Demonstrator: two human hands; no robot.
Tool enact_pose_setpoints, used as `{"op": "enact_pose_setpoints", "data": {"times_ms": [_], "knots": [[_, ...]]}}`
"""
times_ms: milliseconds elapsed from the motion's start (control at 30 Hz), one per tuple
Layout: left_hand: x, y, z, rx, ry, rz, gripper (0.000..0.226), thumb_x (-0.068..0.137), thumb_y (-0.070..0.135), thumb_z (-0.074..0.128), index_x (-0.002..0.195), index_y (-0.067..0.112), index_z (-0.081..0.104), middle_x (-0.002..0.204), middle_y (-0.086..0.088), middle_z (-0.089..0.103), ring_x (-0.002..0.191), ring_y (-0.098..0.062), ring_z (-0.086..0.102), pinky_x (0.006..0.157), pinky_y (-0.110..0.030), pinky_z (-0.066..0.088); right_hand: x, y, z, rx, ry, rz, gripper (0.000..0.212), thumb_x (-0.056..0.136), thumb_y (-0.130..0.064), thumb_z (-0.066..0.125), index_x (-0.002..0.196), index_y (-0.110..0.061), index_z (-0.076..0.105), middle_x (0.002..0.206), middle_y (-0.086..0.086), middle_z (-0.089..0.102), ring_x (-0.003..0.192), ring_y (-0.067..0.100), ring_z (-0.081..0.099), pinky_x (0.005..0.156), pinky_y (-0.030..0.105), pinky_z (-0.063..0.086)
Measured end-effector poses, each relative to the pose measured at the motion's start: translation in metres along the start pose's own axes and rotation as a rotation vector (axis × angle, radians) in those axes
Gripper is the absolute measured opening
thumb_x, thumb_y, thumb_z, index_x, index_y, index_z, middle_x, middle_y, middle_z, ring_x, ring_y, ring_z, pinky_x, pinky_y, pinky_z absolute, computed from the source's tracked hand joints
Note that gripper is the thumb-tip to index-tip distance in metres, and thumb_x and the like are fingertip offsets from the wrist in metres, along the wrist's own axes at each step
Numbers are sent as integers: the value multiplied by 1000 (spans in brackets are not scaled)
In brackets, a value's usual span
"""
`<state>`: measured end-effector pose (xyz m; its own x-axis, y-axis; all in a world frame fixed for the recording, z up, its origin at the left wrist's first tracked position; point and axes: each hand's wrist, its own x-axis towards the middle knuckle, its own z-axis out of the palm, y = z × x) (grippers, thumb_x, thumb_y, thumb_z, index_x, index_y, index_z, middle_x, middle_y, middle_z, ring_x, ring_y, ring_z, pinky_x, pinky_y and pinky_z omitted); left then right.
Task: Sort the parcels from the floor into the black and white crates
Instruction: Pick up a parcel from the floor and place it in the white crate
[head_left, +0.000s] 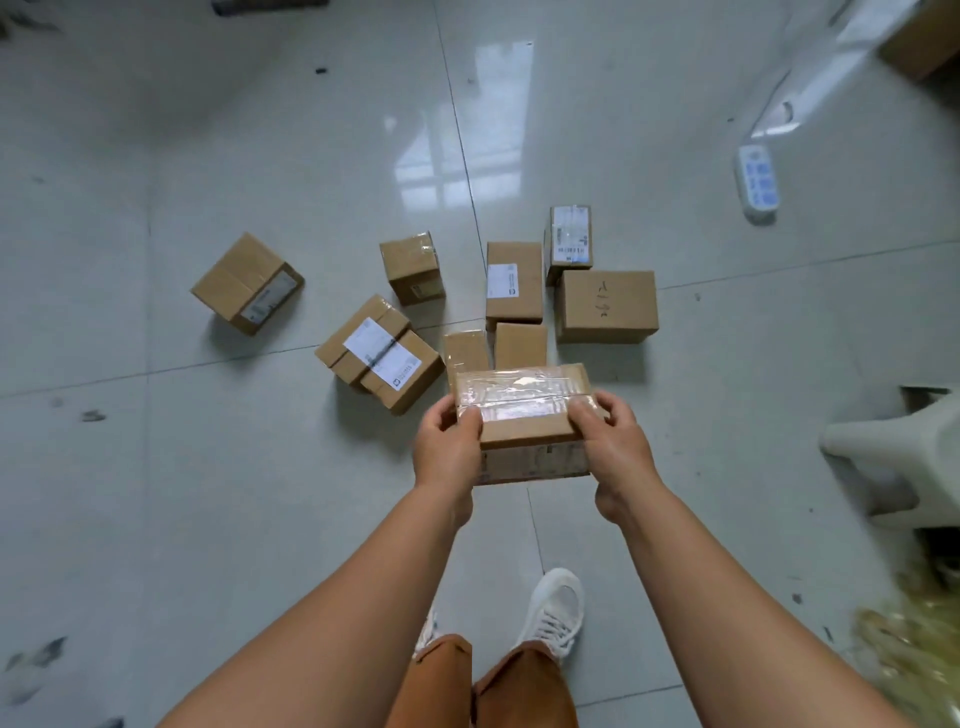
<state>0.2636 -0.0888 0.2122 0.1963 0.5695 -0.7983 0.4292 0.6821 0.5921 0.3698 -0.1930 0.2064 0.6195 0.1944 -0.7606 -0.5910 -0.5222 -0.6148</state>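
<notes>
I hold a taped cardboard parcel (524, 410) in front of me above the floor. My left hand (449, 447) grips its left end and my right hand (615, 447) grips its right end, thumbs on top. Several more brown parcels lie on the tiled floor beyond it: a labelled double box (382, 353), a tilted box (247, 283) at the left, a small one (413, 267), a labelled one (514, 280), a large plain box (605, 306) and a label-covered one (569, 236). No black or white crate is in view.
A white power strip (758, 182) with its cable lies on the floor at the far right. A white plastic stool (904, 441) stands at the right edge. A cardboard box (922, 36) sits in the top right corner. My white shoes (553, 613) are below the parcel.
</notes>
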Motion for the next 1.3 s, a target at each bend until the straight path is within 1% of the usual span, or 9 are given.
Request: {"op": "enact_pose_setpoints", "data": {"times_ms": [133,233,400,500,633,733,900,1067,1300], "knots": [[-51,45,-25,-29,-36,90,48,86,1,52,129,23,53,122,-1,59,106,-15,57,84,-26,48,-52,-45,-2,28,-4,-80,35,89,-20,61,119,-32,47,118,4,54,95,15,52,64,25,40],[-85,74,-41,-73,-32,191,42,87,13,61,127,21,56,123,-1,60,109,-15,58,89,-26,47,-90,-74,4,43,-24,-148,41,88,-33,63,126,-33,48,125,5,51,106,18,53,71,25,41],[-141,114,-68,-206,66,218,29,92,35,58,114,18,51,100,8,55,84,-1,50,65,-19,41,-146,-114,14,152,-63,-154,34,89,-51,56,112,-26,53,106,-4,58,86,7,54,67,26,45],[-167,127,-85,-248,133,242,27,94,38,54,108,16,51,97,5,55,83,-5,50,69,-22,42,-174,-131,21,157,-94,-185,39,90,-54,52,114,-23,49,102,-6,55,86,7,51,62,25,39],[-196,135,-108,-247,246,325,34,92,41,54,118,20,57,117,1,55,100,-12,54,81,-28,44,-206,-142,37,99,-154,-240,36,88,-54,55,115,-30,59,125,1,51,102,14,52,67,25,43],[-219,139,-128,-312,305,348,25,92,32,54,115,22,59,114,1,58,101,-15,55,77,-28,46,-230,-146,45,61,-233,-247,19,79,-49,61,97,-42,62,122,3,55,102,21,57,84,42,53],[-257,134,-168,-427,388,414,15,88,12,55,97,23,52,101,1,58,85,-11,55,66,-24,43,-267,-153,65,60,-389,-342,34,84,-17,64,115,-25,53,113,6,61,96,26,62,81,42,52],[-287,108,-219,-490,395,482,35,89,15,59,120,31,56,113,2,65,102,-15,63,73,-25,50,-317,-151,93,68,-593,-407,28,90,-26,64,116,-31,54,111,4,62,92,18,63,70,32,51],[-333,59,-293,-700,456,565,41,90,-6,52,113,28,56,112,4,67,107,-16,62,94,-37,50,-388,-121,137,26,-786,-445,20,91,-15,61,109,-23,58,108,1,63,92,16,61,67,28,50]]}}
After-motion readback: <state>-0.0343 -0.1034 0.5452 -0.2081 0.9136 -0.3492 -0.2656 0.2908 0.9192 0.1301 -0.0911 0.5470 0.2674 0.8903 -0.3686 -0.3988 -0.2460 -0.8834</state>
